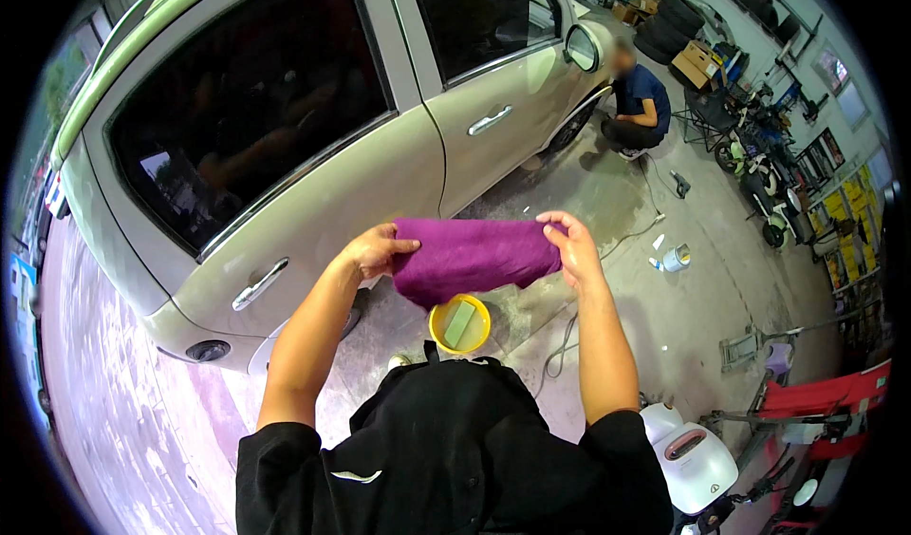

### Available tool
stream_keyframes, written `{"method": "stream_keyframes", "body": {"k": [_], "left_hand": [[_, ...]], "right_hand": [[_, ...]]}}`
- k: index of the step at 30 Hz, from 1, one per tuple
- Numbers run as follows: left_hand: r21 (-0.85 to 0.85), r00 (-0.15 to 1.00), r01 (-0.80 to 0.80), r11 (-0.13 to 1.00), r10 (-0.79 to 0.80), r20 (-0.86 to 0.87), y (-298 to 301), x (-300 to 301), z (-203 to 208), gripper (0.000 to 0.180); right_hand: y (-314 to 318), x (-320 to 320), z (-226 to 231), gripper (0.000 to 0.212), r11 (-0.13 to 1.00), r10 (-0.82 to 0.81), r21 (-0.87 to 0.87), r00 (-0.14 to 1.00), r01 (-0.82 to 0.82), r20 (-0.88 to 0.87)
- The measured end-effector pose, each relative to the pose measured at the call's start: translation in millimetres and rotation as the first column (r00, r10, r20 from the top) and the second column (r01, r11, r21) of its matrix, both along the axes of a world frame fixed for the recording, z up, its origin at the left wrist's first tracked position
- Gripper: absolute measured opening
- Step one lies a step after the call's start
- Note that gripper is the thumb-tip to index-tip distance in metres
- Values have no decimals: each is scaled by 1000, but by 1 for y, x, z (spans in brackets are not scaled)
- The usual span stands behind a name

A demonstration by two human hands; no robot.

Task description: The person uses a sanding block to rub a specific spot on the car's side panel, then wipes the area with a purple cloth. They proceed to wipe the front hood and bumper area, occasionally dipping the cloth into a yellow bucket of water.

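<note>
A purple cloth (474, 255) is stretched between my two hands in front of my body. My left hand (374, 250) grips its left end, thumb lying on top. At the opposite end, my right hand (575, 250) pinches the cloth's edge between thumb and fingers. Below the cloth, a yellow bucket (488, 324) stands on the floor, with a pale green block (459, 325) in it. The light-coloured car (370, 169) stands just ahead and to the left, its doors facing me, apart from the cloth.
A person (641, 103) squats by the car's front wheel. Cables (622, 241) and a small tin (677, 258) are on the floor to the right. A white scooter (697, 464) stands close at lower right, near a red folded frame (821, 393). Stacked tyres (672, 27) are at the back.
</note>
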State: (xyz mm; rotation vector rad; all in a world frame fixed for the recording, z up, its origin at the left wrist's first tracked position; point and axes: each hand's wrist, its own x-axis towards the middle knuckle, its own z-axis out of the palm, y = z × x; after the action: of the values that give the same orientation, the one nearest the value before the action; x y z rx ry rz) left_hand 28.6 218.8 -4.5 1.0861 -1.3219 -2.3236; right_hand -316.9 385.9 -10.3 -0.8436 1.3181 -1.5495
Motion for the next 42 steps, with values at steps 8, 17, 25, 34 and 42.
{"method": "stream_keyframes", "body": {"k": [8,17,25,34,42], "left_hand": [[-126,960,-191,974,212,185,-17,-10,-33,49],[-614,630,771,170,-61,775,20,-18,-36,40],[-925,931,365,-104,25,365,91,-51,41,28],[-907,904,209,366,-425,36,143,-116,54,37],[685,644,356,636,364,-673,81,-97,-68,61]], "right_hand": [[-23,-33,1,18,900,257,417,927,-126,-274],[-11,10,11,63,777,628,621,48,-109,-777],[-34,27,-42,50,809,-475,-288,283,512,-833],[-27,111,-115,52,851,-505,144,715,505,484],[-16,196,-110,54,972,-230,115,745,203,626]]}}
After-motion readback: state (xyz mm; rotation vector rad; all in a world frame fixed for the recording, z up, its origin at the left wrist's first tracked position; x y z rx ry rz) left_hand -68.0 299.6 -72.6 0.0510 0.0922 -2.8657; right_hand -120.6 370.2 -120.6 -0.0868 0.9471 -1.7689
